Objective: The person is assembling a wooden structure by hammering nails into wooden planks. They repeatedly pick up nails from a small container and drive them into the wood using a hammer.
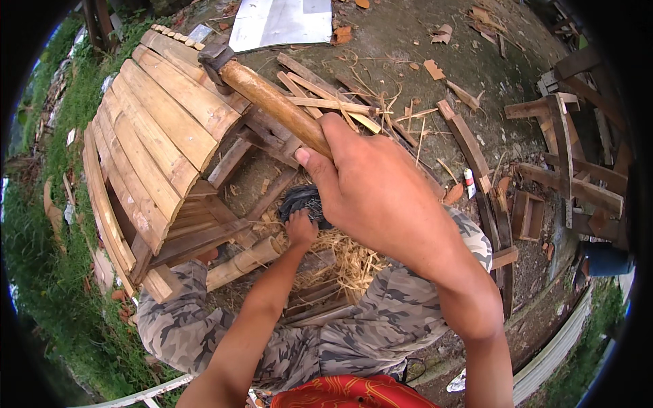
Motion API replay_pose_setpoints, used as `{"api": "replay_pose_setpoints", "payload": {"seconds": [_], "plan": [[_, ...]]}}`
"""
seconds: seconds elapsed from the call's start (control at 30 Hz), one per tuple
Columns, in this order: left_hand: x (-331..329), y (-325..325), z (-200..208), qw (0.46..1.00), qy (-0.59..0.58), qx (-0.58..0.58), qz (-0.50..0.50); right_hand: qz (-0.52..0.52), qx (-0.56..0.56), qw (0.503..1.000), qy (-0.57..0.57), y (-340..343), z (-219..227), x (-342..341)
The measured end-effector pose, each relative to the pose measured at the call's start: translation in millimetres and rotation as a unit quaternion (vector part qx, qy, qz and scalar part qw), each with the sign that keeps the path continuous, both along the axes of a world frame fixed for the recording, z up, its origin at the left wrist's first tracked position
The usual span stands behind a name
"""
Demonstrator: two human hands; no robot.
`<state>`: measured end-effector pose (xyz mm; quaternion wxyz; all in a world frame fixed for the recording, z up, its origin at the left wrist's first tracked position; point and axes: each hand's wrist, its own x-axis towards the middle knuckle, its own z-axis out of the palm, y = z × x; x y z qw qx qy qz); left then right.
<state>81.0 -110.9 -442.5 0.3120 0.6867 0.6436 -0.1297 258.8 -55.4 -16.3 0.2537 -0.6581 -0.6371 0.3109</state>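
Daylight falls on rough, dark ground [394, 44] outdoors — strewn with dry leaves [433, 69] and wood scraps [465, 144]. Green grass [41, 262] edges the left; a pale sheet [282, 24] lies ahead — wooden framework [567, 160] stands right.

Illumination is bright, diffuse daylight; shadows are soft. The white sheet [282, 24] reads brightest. The right hand [371, 173] and hammer [275, 102] render without evident motion blur. Fisheye distortion bends edges near the rim; black vignetting fills the corners. Peripheral grass [41, 285] appears smeared.
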Motion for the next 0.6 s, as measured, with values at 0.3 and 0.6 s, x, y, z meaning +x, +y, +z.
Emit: {"api": "replay_pose_setpoints", "payload": {"seconds": [0.3, 0.6], "plan": [[-19.1, 5.9, -16.8, 0.993, -0.094, -0.010, 0.070, 0.002, 0.001, 1.000, 0.009, -0.5, -2.4, -0.8], [-15.0, 9.0, -2.7, 0.998, -0.067, 0.022, -0.002, 0.006, 0.008, 1.000, 0.010, 0.4, -1.6, -0.2]]}}
